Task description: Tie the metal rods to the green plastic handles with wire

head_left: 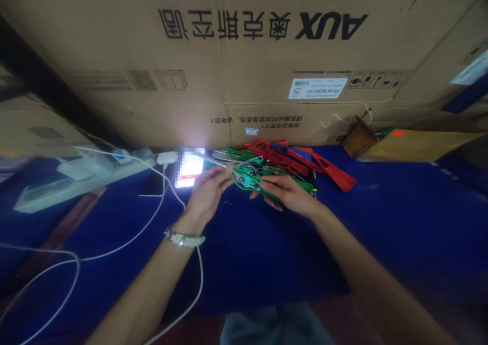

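My left hand [212, 190], with a white-strapped watch [184, 237] on the wrist, has its thumb and fingers closed on a green plastic piece [244, 180] with a slim silver rod [210, 159] pointing to the left. My right hand [285, 191] grips the wider right part of the same piece, its fingers curled around it. Just behind my hands lies a pile of similar green pieces [231, 154] with silver ends and thin white strands among them. Longer red plastic pieces [280, 159] overlap it to the right. My fingers cover part of the held piece.
A large cardboard box [229, 90] stands behind the blue table [244, 263]. At left, a lit phone [189, 168] lies near a white power strip [76, 179]. White cables [152, 228] run across the table. An open brown carton [415, 145] sits at right.
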`<state>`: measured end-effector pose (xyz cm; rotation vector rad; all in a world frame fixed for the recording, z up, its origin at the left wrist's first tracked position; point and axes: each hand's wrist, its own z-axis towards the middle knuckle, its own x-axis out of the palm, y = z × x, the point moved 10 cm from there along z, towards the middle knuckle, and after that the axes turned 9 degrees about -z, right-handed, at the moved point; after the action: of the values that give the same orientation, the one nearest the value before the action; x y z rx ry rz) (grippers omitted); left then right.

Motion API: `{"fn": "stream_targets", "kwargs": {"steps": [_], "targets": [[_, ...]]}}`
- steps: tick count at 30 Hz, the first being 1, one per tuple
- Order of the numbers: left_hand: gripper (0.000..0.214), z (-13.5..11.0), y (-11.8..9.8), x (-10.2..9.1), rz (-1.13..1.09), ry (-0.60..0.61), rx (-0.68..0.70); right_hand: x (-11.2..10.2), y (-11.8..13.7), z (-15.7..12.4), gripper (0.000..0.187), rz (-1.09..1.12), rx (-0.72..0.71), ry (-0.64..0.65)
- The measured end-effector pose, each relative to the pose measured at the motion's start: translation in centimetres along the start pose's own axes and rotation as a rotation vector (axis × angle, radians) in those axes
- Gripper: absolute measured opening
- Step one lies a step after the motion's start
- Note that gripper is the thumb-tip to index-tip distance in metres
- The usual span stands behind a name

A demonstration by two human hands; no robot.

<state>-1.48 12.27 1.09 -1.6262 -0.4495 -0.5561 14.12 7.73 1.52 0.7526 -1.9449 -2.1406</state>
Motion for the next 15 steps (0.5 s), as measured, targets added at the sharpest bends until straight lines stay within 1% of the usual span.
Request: {"fn": "stream_targets", "kwargs": {"steps": [2,4,6,8,10,13,15], "targets": [[0.012,-0.1,-0.3,0.2,0.030,0.000,0.034,-0.2,-0.3,0.1,0.039,0.006,0.037,-0.037],[0.015,-0.3,-0.8,0.5,0.071,0.011,0.079,-0.4,-0.6,0.2,0.038,-0.007,0.085,-0.104],[0.015,-0.6,-1.0,0.9,0.110,0.030,0.108,-0.8,-0.4,0.4,0.038,-0.070,0.077,-0.194],[0.014,-0.8,-0.9,1.2,0.134,0.046,0.115,-1.0,0.7,0.5,0.038,-0.182,-0.012,-0.299],[0.013,-0.9,-0.7,1.3,0.142,0.050,0.114,-1.0,1.7,0.4,0.035,-0.343,-0.083,-0.390],[0.013,-1.1,-0.6,1.3,0.138,0.030,0.117,-1.1,2.8,0.1,0.027,-0.533,-0.171,-0.513],[0.014,-1.2,-0.6,1.2,0.130,0.008,0.124,-1.1,3.5,-0.2,0.023,-0.621,-0.234,-0.568]]}}
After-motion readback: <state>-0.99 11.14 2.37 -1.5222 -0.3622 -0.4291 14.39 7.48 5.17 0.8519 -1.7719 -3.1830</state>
